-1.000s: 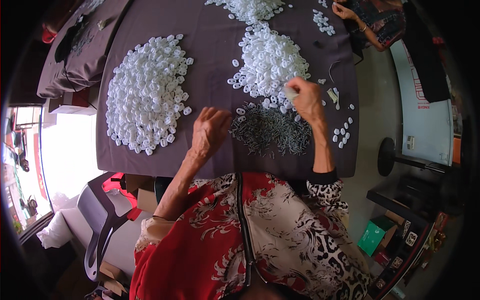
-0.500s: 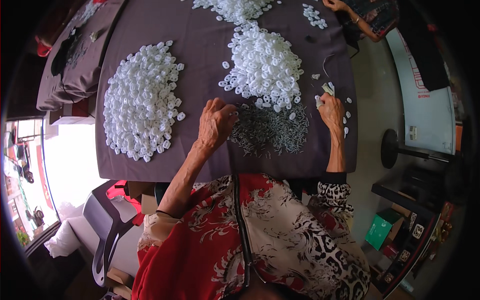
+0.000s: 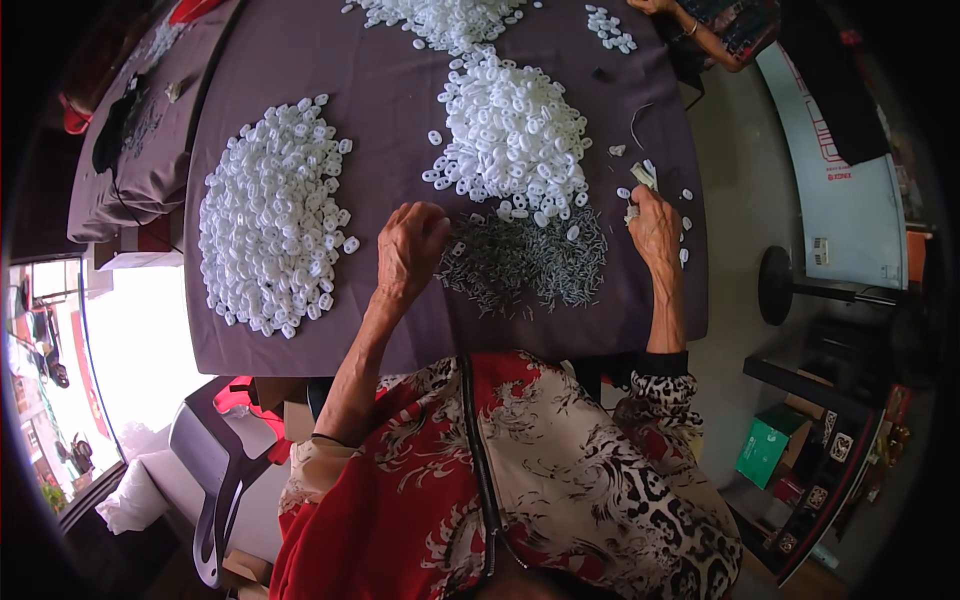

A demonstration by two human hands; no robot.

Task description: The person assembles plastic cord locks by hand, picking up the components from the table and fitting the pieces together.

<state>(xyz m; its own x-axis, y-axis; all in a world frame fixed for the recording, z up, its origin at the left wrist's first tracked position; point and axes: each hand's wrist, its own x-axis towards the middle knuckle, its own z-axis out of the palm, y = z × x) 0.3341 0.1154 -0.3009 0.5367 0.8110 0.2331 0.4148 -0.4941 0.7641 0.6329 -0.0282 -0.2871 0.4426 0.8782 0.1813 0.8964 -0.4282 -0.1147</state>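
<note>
My left hand is curled closed just left of a dark grey heap of small, thin screw-like pieces. Whatever its fingers hold is hidden. Over at the right, my right hand is closed above the cloth, and a pale, narrow bit shows at its fingertips, too small to name. Behind the grey heap rises a pile of small white oval pieces with holes, some lying on the grey heap's edge. A second white pile lies to the left of my left hand.
A brown cloth covers the table. More white pieces lie at the far edge, and a small group lies near another person's arm. Loose white pieces sit right of my right hand. A grey plastic chair stands at lower left.
My left hand has drawn slightly left, away from the grey heap, and its fingertips have turned out of sight. My right hand stays nearly in place. The whole view has shifted a little.
</note>
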